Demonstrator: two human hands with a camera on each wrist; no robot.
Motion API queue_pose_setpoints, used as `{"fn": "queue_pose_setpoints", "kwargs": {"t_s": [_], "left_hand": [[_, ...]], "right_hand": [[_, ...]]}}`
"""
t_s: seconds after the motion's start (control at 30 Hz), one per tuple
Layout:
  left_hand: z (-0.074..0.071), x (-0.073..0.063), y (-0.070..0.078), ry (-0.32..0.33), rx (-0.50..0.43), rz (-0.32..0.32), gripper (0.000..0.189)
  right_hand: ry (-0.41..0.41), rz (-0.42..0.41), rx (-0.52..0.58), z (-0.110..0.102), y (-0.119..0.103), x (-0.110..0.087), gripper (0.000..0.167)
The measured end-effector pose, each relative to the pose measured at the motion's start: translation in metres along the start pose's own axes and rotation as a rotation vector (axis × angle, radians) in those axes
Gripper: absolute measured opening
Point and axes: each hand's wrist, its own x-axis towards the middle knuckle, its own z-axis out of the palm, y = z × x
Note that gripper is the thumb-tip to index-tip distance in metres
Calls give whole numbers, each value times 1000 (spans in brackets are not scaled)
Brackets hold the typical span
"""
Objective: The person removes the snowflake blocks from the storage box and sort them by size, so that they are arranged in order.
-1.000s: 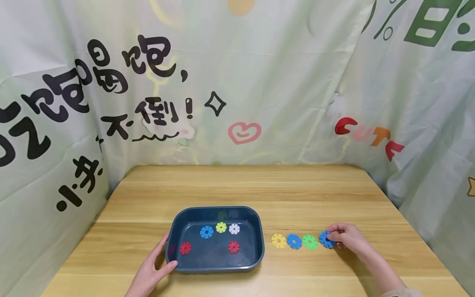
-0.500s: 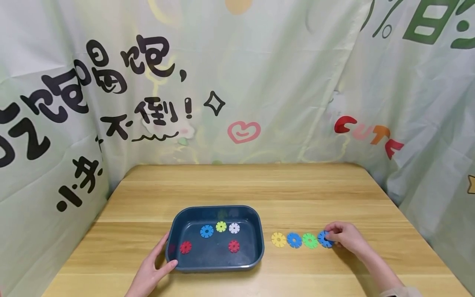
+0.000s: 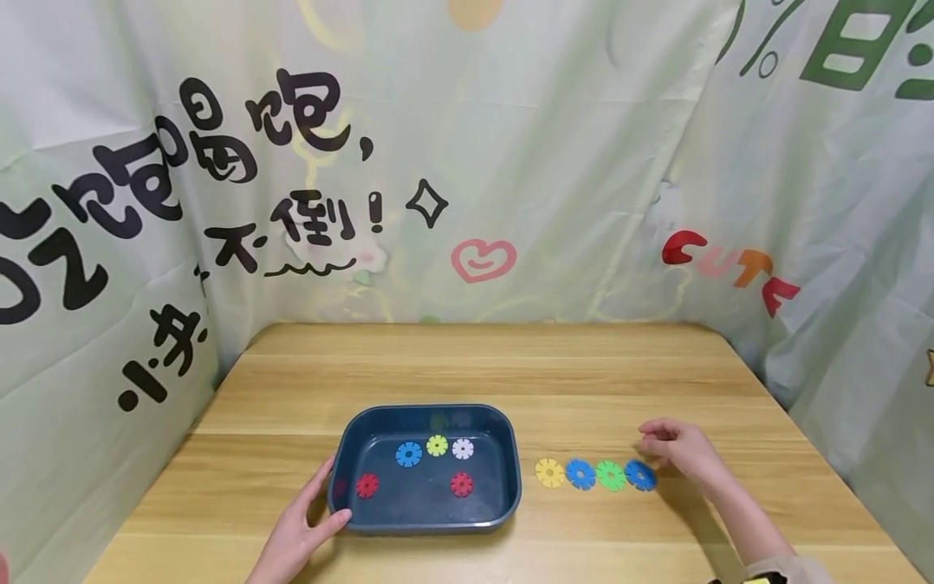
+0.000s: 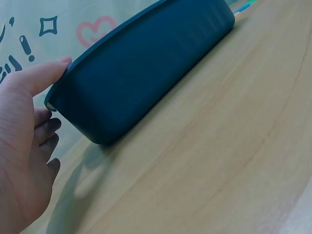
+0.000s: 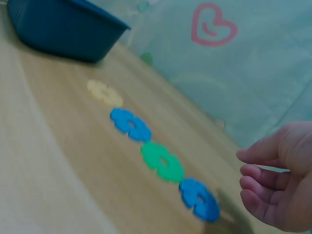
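Presently: dark-blue, round-cornered plastic tray, rim pinched by left hand; four round, notched plastic discs (yellow, blue, green, blue) rowed alongside; right hand nearby, fingers loosely curled, empty.

Find inside the tray, on the table in the head view: disc 1 at 11 o'clock, disc 2 at 12, disc 3 at 2, disc 4 between 3 and 4, disc 5 between 8 and 9. Trace from the tray's 3 o'clock side a row on the table: disc 6 nearest, then disc 7, disc 8 and disc 9, with the right hand just past the last at 2 o'clock. See the left hand on the tray's 8 o'clock corner and the curtain behind the table at 12.
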Motion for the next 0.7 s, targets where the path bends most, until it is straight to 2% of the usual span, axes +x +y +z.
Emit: {"fn": "queue_pose_setpoints", "kwargs": {"t_s": [0.13, 0.4, 0.57, 0.7], "left_hand": [[0, 0, 1, -1, 4, -2, 76], [-1, 0, 0, 4, -10, 19, 76], [-1, 0, 0, 2, -28, 34, 75], [-1, -1, -1, 3, -47, 43, 74]], "right_hand": [[-17, -48, -24, 2, -18, 4, 34], [-107, -149, 25, 18, -62, 18, 39], [-172, -204, 49, 37, -92, 28, 36], [-230, -242, 98, 59, -117, 34, 32]]}}
